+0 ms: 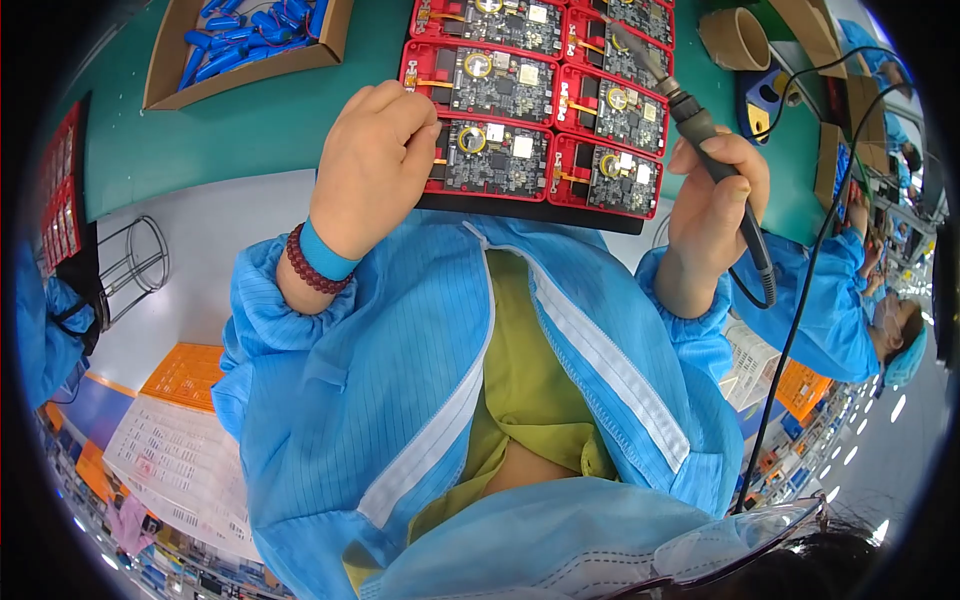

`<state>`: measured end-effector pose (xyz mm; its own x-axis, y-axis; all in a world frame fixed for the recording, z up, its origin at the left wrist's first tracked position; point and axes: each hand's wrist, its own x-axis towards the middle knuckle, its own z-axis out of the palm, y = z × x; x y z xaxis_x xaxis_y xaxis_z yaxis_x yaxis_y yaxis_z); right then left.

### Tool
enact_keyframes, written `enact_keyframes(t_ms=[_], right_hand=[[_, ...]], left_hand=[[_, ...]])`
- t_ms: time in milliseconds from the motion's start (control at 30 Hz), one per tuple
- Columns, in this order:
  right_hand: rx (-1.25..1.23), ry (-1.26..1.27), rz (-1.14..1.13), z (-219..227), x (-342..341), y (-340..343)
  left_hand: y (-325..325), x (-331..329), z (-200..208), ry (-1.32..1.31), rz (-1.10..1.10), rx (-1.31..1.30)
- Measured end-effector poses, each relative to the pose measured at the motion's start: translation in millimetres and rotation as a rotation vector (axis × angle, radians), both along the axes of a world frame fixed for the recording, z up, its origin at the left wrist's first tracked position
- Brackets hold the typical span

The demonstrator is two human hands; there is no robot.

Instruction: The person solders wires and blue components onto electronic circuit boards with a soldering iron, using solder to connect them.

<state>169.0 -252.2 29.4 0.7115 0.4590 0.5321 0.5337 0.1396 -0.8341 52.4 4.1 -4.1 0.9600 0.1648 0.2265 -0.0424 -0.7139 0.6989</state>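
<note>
Rows of red plastic cases (554, 122), each holding a dark circuit board (497, 160) with a round yellow-ringed part, lie on a black tray (590, 218) at the table's near edge. My left hand (378, 165) is closed at the left edge of the cases, beside the nearer rows; its fingertips are hidden, so what they pinch cannot be made out. My right hand (712, 205) grips a soldering iron (722, 172) by its dark handle. Its metal end points up and left, over the far cases in the right column. A blue band and dark red beads circle my left wrist.
An open cardboard box (335, 35) of blue cylindrical cells (245, 42) stands far left on the green table (150, 150). A cardboard tube (735, 40) and a blue-yellow iron stand (765, 100) are far right. The black cable (800, 330) hangs along my right side. A co-worker (835, 310) sits at right.
</note>
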Motion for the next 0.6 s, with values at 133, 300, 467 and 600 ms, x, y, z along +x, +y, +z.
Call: enact_keyframes(t_ms=[133, 300, 467, 600], right_hand=[[-0.039, -0.133, -0.095, 6.1, 2.0, -3.9], [-0.017, -0.017, -0.159, 9.3, 1.2, -21.9], [-0.050, -0.101, -0.236, 5.7, 9.8, -38.2], [-0.011, -0.111, -0.213, 6.6, 9.8, -36.5]], left_hand=[[-4.5, -0.6, 2.0, -0.021, 0.001, 0.039], [-8.4, -0.8, 5.9, -0.039, 0.024, 0.174], [-19.6, 4.5, 19.3, -0.198, 0.024, 0.305], [-47.2, 18.1, 29.3, -0.221, -0.272, 0.175]])
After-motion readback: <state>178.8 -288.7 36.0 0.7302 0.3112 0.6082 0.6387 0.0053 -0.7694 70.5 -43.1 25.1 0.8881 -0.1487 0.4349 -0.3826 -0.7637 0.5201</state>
